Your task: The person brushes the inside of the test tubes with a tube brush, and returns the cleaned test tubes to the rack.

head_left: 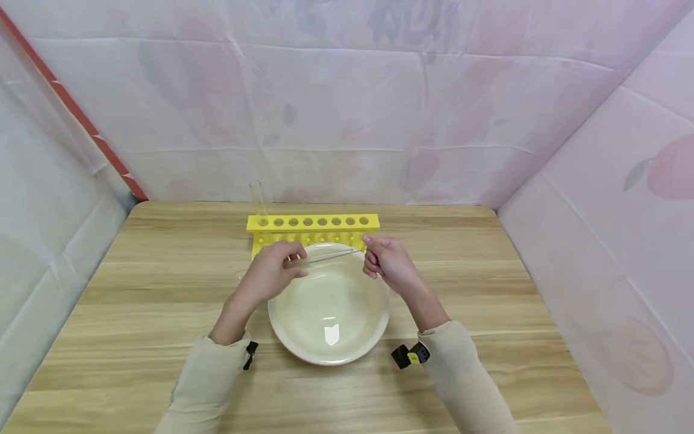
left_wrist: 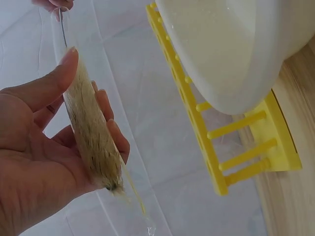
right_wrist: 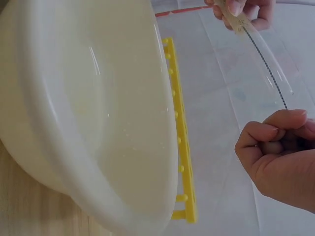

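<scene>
A clear glass test tube (right_wrist: pixel 281 73) lies slantwise over the basin, and my left hand (head_left: pixel 271 271) grips it with thumb and curled fingers. Inside the tube is a test tube brush; its pale bristles (left_wrist: pixel 93 128) show through the glass at the left palm. From the tube's mouth runs the brush's twisted wire handle (right_wrist: pixel 266 61). My right hand (head_left: pixel 393 262) pinches that wire between thumb and curled fingers, just beyond the mouth. Below both hands stands a round cream basin (head_left: pixel 275 325) with water and a bright reflection in it.
Behind the basin stands a yellow test tube rack (head_left: pixel 314 229) with a row of holes. One upright test tube (head_left: pixel 257 199) is in its leftmost hole. The wooden table (head_left: pixel 461 386) meets printed cloth walls at the back and sides.
</scene>
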`<state>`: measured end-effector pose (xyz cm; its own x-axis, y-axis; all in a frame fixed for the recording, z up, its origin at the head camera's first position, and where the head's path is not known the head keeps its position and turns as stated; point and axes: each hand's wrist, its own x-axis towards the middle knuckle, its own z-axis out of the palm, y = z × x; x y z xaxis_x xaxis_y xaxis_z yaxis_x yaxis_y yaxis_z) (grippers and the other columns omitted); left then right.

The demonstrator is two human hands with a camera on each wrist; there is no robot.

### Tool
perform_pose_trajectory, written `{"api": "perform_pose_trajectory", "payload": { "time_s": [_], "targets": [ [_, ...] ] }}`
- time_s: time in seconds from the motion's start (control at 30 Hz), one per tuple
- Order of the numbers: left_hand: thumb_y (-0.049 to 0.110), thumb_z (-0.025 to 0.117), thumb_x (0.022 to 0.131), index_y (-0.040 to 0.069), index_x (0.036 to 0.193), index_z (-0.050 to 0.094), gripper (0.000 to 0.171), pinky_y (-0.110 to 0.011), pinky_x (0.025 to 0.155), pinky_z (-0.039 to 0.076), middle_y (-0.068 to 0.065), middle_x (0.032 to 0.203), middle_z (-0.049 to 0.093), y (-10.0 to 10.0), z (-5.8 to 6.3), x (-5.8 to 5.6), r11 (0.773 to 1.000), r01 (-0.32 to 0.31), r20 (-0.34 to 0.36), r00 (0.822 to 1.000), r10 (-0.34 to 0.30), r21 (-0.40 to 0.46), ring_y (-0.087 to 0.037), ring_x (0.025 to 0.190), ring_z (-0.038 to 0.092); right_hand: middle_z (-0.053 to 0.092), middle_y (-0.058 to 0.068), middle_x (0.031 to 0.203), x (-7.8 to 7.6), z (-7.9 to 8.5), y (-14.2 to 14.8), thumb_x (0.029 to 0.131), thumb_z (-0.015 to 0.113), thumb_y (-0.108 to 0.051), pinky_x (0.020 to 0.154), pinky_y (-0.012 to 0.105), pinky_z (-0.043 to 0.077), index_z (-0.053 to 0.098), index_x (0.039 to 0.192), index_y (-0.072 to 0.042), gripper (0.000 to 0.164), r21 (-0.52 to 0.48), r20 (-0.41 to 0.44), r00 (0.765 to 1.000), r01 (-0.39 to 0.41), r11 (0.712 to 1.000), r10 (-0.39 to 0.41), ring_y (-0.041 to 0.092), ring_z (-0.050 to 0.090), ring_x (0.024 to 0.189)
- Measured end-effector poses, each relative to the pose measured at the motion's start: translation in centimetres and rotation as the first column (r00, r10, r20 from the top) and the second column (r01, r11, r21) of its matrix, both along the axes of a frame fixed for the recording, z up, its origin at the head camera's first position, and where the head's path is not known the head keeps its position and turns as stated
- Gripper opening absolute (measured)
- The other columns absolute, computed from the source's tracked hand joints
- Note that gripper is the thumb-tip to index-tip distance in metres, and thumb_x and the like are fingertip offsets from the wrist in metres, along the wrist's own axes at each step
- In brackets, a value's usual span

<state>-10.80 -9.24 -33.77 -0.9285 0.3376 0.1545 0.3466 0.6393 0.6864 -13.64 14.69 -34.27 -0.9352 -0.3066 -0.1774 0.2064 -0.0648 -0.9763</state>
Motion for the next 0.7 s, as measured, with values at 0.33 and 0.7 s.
{"api": "perform_pose_trajectory", "payload": {
  "time_s": [0.33,0.7],
  "targets": [
    [0.006,0.074,0.075,0.007,0.087,0.062,0.017,-0.032,0.062,0.043,-0.004,0.08,0.057,0.28,0.34,0.06,1.0,0.012,0.007,1.0,-0.012,-0.014,-0.018,0.067,0.049,0.034,0.003,0.044,0.2,-0.65,-1.19,0.099,0.038,-0.012,0.047,0.024,0.035,0.034,0.052,-0.002,0.048,0.049,-0.036,0.999,-0.034,0.998,0.035,0.017,0.036,0.042],
    [0.005,0.073,0.076,0.006,0.089,0.062,0.017,-0.033,0.065,0.044,-0.005,0.079,0.056,0.12,0.37,0.09,0.999,0.027,0.02,0.999,-0.028,0.019,-0.02,0.071,0.051,0.038,0.005,0.047,0.35,-0.73,-0.94,0.1,0.038,-0.023,0.05,0.026,0.038,0.038,0.055,-0.002,0.049,0.023,-0.044,0.998,-0.054,0.998,0.055,0.017,0.041,0.046]
  ]
}}
